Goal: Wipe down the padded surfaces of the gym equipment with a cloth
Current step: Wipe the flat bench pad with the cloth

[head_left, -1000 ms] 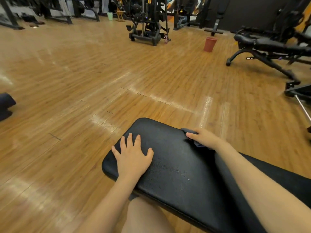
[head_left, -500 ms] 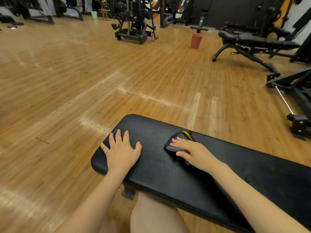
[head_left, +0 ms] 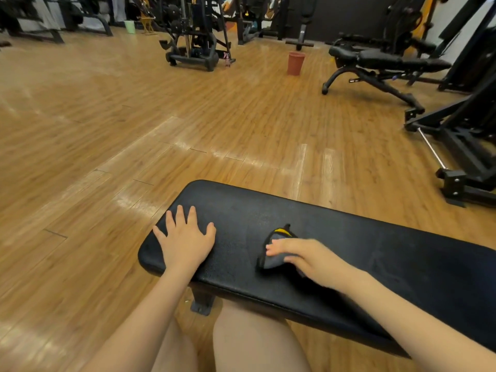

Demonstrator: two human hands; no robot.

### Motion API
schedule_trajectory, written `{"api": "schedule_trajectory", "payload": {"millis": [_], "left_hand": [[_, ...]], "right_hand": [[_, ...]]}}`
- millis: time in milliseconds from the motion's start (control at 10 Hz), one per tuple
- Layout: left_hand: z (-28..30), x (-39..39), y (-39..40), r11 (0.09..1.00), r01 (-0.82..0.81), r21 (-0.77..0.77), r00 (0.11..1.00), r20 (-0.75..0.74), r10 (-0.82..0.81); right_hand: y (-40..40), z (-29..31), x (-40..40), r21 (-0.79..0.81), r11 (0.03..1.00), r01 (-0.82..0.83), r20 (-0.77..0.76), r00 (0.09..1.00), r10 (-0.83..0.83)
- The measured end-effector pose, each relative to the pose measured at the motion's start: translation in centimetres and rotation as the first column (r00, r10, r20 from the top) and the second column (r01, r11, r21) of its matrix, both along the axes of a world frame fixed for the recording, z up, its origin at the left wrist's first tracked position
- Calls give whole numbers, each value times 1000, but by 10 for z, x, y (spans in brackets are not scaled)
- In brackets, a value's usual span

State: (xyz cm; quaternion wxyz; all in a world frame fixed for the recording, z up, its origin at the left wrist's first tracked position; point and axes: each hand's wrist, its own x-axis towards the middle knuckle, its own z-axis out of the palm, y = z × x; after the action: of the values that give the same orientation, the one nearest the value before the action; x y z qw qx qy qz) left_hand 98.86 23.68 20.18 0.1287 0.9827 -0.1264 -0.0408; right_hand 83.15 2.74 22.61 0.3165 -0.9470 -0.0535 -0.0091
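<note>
right hand (head_left: pixel 308 257) slid cloth (head_left: pixel 273 253) nearer edge

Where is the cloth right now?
In the head view, the cloth lies on the black bench pad, under the right hand, right of the flat left hand.

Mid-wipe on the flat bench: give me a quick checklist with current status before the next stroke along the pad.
1. Cloth under the right hand, flat on the bench pad: ok.
2. Left hand spread on the pad's near end, bracing: ok.
3. Left hand apart from the cloth, out of a rightward stroke: ok.
4. Pad to the right of the cloth bare of other objects: ok.
5. Pad already clean or dry where wiped: cannot tell.
6. Cloth bunched, with the yellow trim folded up: not ok, flatten it for fuller contact.
</note>
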Motion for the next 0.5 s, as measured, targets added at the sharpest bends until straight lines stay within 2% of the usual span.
{"api": "schedule_trajectory", "payload": {"millis": [100, 200, 300, 400, 500], "left_hand": [[1, 0, -1, 1000, 0, 7, 1000, 5, 0], [1, -1, -1, 1000, 2, 6, 1000, 3, -2], [0, 0, -1, 1000, -1, 10, 1000, 6, 1], [0, 1, -2, 1000, -7, 7, 1000, 1, 7], [-1, 2, -2, 1000, -7, 4, 1000, 5, 7]], "right_hand": [[-33, 31, 30, 202, 921, 332, 77, 932, -353], [-68, 55, 66, 243, 852, 463, 114, 859, -499], [-94, 45, 91, 169, 862, 478, -59, 878, -475], [-99, 17, 103, 49, 903, 427, -370, 847, -381], [-102, -1, 110, 31, 900, 435, -378, 839, -392]]}}
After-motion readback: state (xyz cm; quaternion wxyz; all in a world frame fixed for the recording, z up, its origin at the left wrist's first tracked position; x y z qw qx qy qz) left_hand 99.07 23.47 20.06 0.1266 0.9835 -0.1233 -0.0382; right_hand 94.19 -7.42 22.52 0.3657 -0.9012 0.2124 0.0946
